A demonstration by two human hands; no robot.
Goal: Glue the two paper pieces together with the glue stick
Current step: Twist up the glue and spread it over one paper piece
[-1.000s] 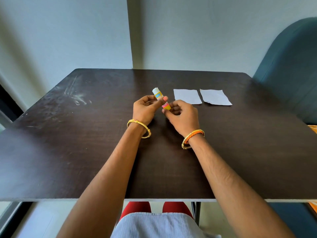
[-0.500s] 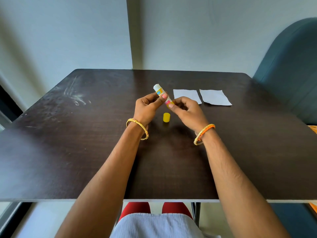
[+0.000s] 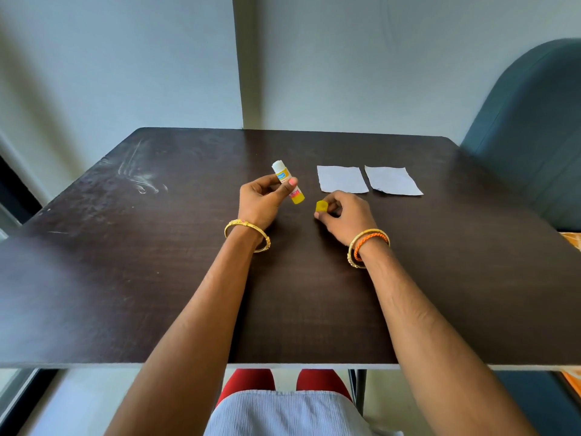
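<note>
My left hand [image 3: 262, 199] grips a glue stick [image 3: 287, 182] around its middle, tilted, with the white glue end up and the yellow base down. My right hand [image 3: 344, 215] pinches the small yellow cap [image 3: 321, 206] just above the dark table [image 3: 157, 278], a short gap to the right of the stick. Two white paper pieces lie flat side by side beyond my right hand: the left paper [image 3: 342, 179] and the right paper [image 3: 393, 180], close together but apart.
A teal chair back [image 3: 534, 136] stands at the table's right edge. Pale smears [image 3: 141, 180] mark the table's far left. The wall runs right behind the table's far edge.
The cap, which lay on the table below the stick half a second ago, is now in my right hand. My right hand let go of the stick's base and moved right and down.
</note>
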